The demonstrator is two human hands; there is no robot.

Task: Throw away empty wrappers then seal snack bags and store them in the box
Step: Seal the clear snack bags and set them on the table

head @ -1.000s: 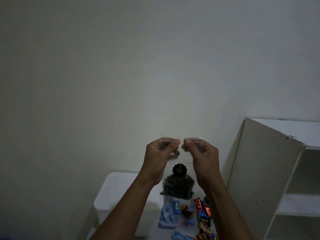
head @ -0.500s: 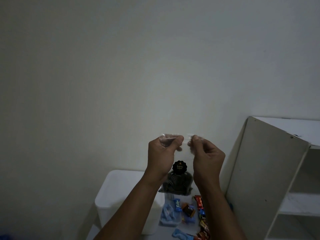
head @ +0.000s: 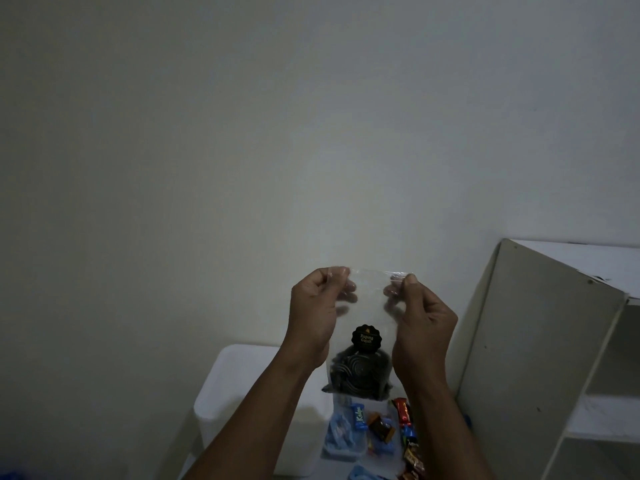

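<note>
Both hands' fingers pinching snack bag top

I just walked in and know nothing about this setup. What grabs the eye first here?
Two bare hands, the left hand and right hand, hold up a clear snack bag by its top corners against a plain wall. Dark spiral snacks sit at the bag's bottom under a black label. Below, colourful candy wrappers lie beside a white box.
</note>
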